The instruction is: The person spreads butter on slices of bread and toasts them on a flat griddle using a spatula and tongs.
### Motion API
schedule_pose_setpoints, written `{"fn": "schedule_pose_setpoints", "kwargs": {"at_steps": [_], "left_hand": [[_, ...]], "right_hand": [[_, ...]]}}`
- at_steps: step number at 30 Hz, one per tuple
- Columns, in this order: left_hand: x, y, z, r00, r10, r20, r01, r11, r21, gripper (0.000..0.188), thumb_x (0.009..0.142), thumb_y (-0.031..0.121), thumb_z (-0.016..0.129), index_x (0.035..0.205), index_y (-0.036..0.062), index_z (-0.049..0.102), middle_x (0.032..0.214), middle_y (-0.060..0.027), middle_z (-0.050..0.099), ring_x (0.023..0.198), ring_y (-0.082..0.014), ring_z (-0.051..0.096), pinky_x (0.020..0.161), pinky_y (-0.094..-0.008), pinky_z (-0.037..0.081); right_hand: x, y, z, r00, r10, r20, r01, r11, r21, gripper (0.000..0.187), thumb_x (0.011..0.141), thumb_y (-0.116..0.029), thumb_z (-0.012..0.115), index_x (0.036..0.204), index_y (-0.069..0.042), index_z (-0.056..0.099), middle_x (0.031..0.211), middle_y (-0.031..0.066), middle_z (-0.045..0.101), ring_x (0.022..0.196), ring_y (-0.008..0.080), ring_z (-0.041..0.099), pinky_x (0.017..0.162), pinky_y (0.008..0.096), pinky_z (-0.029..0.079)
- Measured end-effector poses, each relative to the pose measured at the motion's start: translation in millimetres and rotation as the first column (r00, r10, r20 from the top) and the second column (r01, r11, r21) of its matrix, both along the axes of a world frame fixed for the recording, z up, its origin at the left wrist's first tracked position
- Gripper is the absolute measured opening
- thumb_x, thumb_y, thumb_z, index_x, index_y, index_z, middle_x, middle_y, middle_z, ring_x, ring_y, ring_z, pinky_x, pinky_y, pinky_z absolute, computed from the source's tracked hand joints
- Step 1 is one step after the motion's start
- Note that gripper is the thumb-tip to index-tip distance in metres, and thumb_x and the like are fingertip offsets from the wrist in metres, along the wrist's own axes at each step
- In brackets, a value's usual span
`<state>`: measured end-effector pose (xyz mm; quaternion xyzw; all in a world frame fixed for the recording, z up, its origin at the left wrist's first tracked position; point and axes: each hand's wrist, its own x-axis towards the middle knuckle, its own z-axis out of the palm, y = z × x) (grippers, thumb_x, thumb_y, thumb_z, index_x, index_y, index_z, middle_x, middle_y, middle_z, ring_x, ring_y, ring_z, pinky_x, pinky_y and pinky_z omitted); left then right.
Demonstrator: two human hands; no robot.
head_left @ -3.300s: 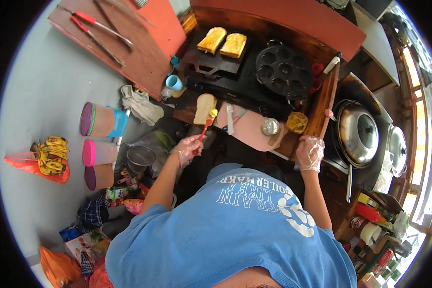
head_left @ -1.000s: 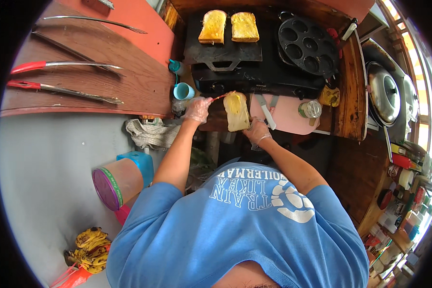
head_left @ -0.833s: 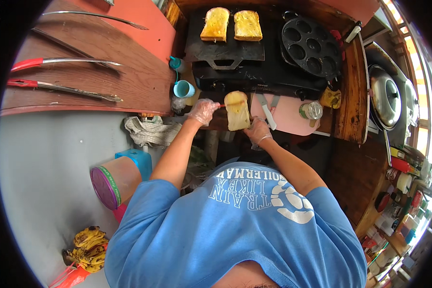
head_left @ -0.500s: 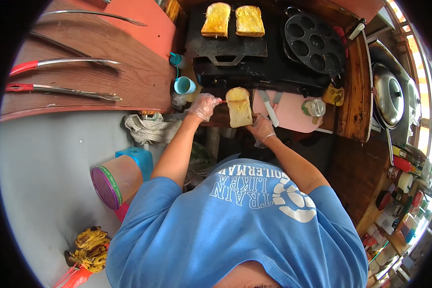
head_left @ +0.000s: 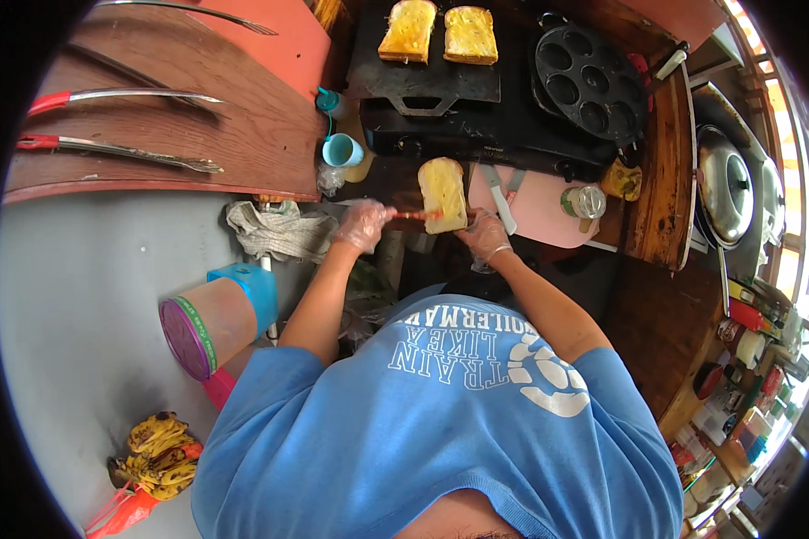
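A slice of bread (head_left: 442, 189), with a yellow spread on its upper face, is held up in front of the stove by my right hand (head_left: 485, 237). That hand, in a clear plastic glove, pinches the slice's lower right corner. My left hand (head_left: 363, 226), gloved the same way, is closed round a thin reddish-handled spreading tool (head_left: 410, 216). The tool's far end lies across the lower part of the bread; whether it is a brush or a knife I cannot make out. Beyond, two browned, yellow-topped bread slices (head_left: 408, 32) rest side by side on a black griddle plate (head_left: 440, 87).
Right of the bread, a white-handled knife (head_left: 502, 202) and a glass jar (head_left: 588, 202) sit on a pink cutting board (head_left: 548, 225). A black round-welled pan (head_left: 589, 81) is on the stove. Leftward stand a light-blue cup (head_left: 340, 151) and a wooden counter (head_left: 171, 148) with several tongs.
My left hand has moved down and left, drawing the tool from the upper part of the bread to its lower part. The slice has shifted slightly up and left.
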<state>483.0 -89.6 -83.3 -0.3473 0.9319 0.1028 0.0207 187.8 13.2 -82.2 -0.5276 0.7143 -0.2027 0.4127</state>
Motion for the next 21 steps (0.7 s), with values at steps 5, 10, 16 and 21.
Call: {"fn": "schedule_pose_setpoints", "kwargs": {"at_steps": [5, 10, 16, 21], "left_hand": [[-7, -7, 10, 0.988, 0.087, -0.127, -0.091, 0.996, -0.025, 0.008, 0.091, 0.014, 0.06, 0.094, 0.0146, 0.068, 0.077, -0.01, 0.064, 0.081, -0.029, 0.065, 0.074, -0.0434, 0.052], [-30, -23, -1, 0.965, 0.207, -0.163, -0.229, 0.965, -0.129, 0.006, 0.089, 0.012, 0.061, 0.09, 0.012, 0.067, 0.077, -0.0106, 0.065, 0.079, -0.0305, 0.065, 0.07, -0.0452, 0.051], [-20, 11, -2, 0.975, 0.07, -0.212, -0.041, 0.99, 0.138, 0.021, 0.097, 0.023, 0.056, 0.091, 0.0079, 0.07, 0.083, -0.0153, 0.067, 0.081, -0.0355, 0.065, 0.072, -0.0467, 0.052], [-40, -30, -2, 0.96, 0.24, -0.141, -0.244, 0.97, -0.014, 0.015, 0.096, 0.022, 0.057, 0.094, 0.0122, 0.068, 0.082, -0.0142, 0.066, 0.08, -0.0335, 0.065, 0.072, -0.0465, 0.052]], "right_hand": [[-4, 2, -7, 0.999, -0.013, 0.029, 0.013, 1.0, 0.001, 0.051, 0.079, -0.033, 0.078, 0.113, 0.003, 0.065, 0.105, 0.0201, 0.072, 0.099, 0.0334, 0.069, 0.088, 0.0394, 0.054], [5, 2, -6, 0.997, -0.037, 0.071, 0.039, 0.999, -0.029, 0.049, 0.079, -0.033, 0.076, 0.11, 0.004, 0.066, 0.104, 0.0211, 0.072, 0.1, 0.0346, 0.069, 0.09, 0.0403, 0.053], [0, 3, -13, 0.998, -0.045, 0.032, 0.045, 0.999, 0.008, 0.051, 0.079, -0.035, 0.076, 0.112, 0.004, 0.065, 0.105, 0.0216, 0.072, 0.1, 0.0349, 0.069, 0.09, 0.0409, 0.053], [0, 2, -11, 0.999, -0.019, 0.029, 0.019, 1.0, -0.006, 0.051, 0.079, -0.035, 0.075, 0.111, 0.003, 0.066, 0.104, 0.0211, 0.072, 0.101, 0.0351, 0.069, 0.09, 0.0411, 0.053]]}}
